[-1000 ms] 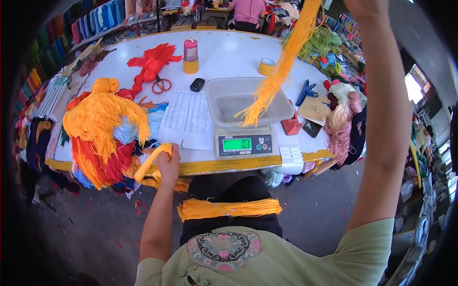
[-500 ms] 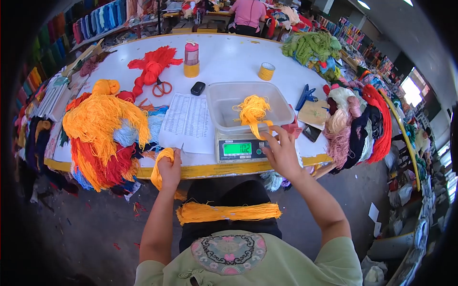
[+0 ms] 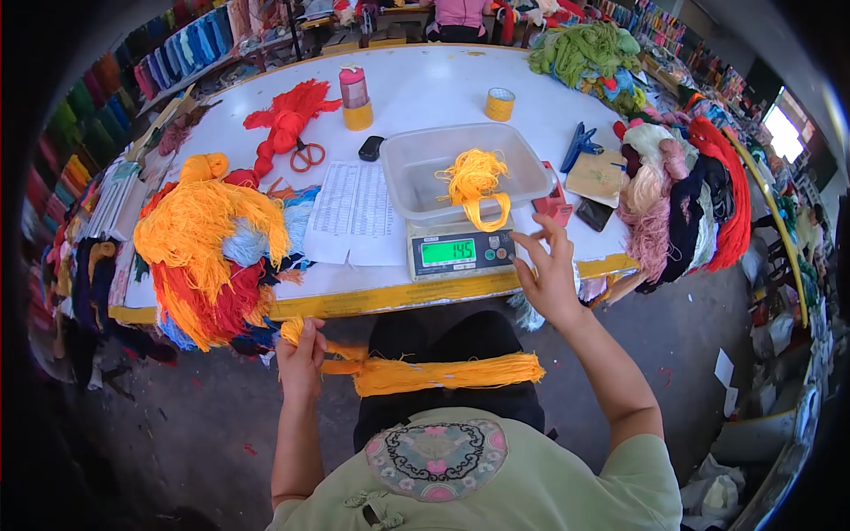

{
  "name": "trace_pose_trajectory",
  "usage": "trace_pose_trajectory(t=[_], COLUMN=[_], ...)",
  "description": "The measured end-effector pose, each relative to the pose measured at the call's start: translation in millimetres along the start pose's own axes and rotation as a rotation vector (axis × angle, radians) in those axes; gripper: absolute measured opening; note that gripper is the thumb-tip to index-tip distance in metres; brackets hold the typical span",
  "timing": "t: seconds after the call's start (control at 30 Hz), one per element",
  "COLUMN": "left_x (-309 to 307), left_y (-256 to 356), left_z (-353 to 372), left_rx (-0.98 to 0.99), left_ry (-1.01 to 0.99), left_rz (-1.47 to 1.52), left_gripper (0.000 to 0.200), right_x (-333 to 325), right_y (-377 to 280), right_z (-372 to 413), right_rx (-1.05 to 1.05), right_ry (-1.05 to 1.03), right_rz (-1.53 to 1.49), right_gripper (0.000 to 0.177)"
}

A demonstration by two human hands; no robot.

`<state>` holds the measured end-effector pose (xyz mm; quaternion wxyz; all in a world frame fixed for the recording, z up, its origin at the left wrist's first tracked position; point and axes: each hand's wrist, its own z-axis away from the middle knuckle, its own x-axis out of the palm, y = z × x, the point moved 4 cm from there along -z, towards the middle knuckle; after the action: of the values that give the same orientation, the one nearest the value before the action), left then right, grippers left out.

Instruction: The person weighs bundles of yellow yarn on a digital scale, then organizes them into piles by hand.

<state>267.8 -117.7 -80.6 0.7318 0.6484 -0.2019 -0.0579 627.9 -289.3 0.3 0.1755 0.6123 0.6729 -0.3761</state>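
Observation:
My left hand (image 3: 299,361) is closed on a skein of orange-yellow yarn (image 3: 293,330) below the table's front edge. A longer bundle of the same yarn (image 3: 452,375) lies across my lap, one end reaching toward that hand. On the right, my right hand (image 3: 551,276) is raised with fingers apart, holding nothing, beside the digital scale (image 3: 460,273) with its lit green display. A translucent plastic tub (image 3: 412,190) sits on the scale. Inside it rests a small tangle of orange-yellow yarn (image 3: 474,177), with a loop hanging over the front rim.
A printed sheet (image 3: 350,217) lies left of the scale, near red-handled scissors (image 3: 307,157) and a heap of orange yarn (image 3: 208,221). Behind stand a pink-topped bottle (image 3: 355,97) and a tape roll (image 3: 499,104). Mixed yarn (image 3: 651,190) and a blue clamp (image 3: 581,146) are at right.
My right hand has let go of the yarn loop and moved back from the tub. My left hand has lowered toward my lap with its yarn. The scale's digits have changed.

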Motion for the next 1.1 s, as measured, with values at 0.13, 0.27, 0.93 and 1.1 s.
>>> trace_pose_trajectory(t=[0.13,0.27,0.93,1.1], left_x=[30.4,71.9,172.7,175.2], left_y=[26.2,48.6,12.8,16.2], left_z=[20.4,39.1,27.1,29.8], left_rx=[-0.02,-0.099,-0.186,-0.193], left_ry=[-0.178,-0.625,-0.636,-0.637], left_rz=[0.082,0.677,0.526,0.514], left_gripper=[0.024,0.039,0.046,0.046], right_x=[17.7,31.0,32.5,37.1], right_y=[-7.0,-18.1,-96.5,-91.3], right_z=[-29.8,-40.1,26.8,29.5], right_rx=[0.002,-0.04,0.747,0.741], right_ry=[-0.044,-0.01,-0.324,-0.318], right_rz=[0.111,0.291,-1.46,-1.41], right_gripper=[0.047,0.031,0.018,0.022])
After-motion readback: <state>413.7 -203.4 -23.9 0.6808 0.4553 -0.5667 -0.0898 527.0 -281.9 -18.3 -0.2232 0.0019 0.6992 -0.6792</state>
